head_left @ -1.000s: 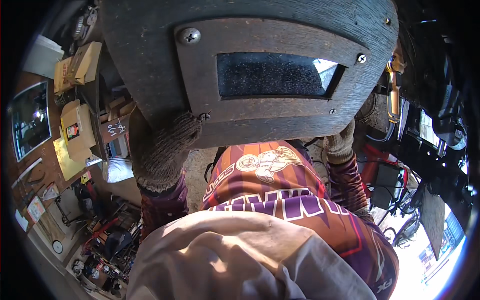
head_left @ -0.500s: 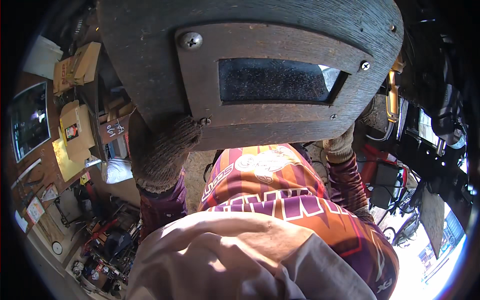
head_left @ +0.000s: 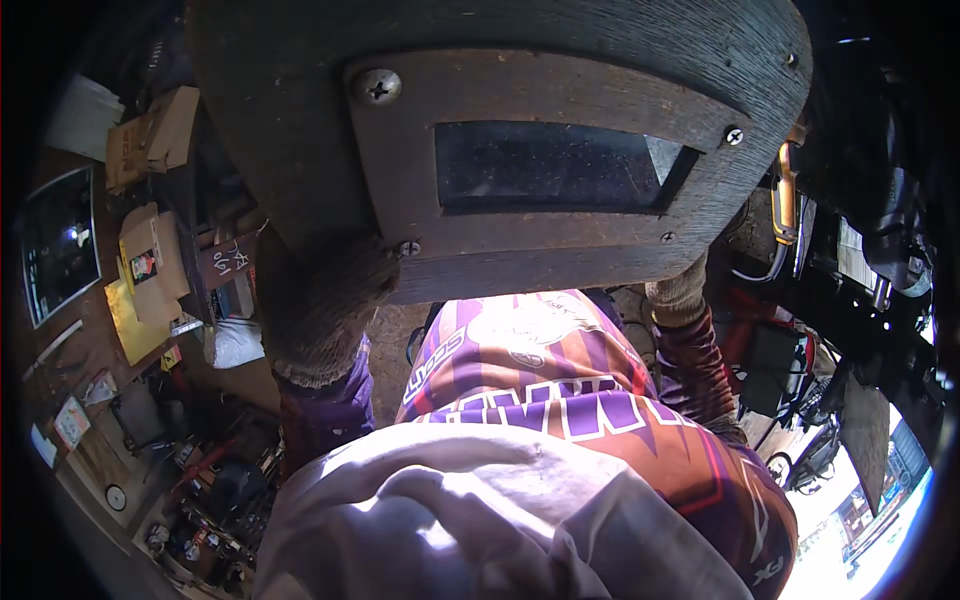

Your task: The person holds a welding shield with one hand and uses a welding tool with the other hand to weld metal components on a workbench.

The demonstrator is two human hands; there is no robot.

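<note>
A worn, dark welding shield (head_left: 540, 235) fills the upper middle of the head view. It has a dark rectangular window (head_left: 550, 167) in a screwed-on frame. My left hand (head_left: 325, 310), in a knitted work glove, is closed at the shield's lower left corner, its fingers against the edge by a screw; deep shadow covers much of it. My right hand (head_left: 682, 290), gloved too, reaches behind the shield's lower right corner. Only its cuff and wrist side show; the fingers and anything in them are hidden. Strong white light falls on my patterned shirt (head_left: 530, 350) below the shield.
Cardboard boxes (head_left: 152, 262) and a white plastic bag (head_left: 238, 343) are on the left. Cluttered tools and parts (head_left: 215, 490) lie at lower left. To the right are a yellow tool (head_left: 784, 195), a red and black machine (head_left: 775, 350) and a leaning board (head_left: 862, 440).
The light on my shirt is whiter and harsher, while the surroundings and my left glove look darker. The shield has shifted only slightly; both hands stay nearly in place.
</note>
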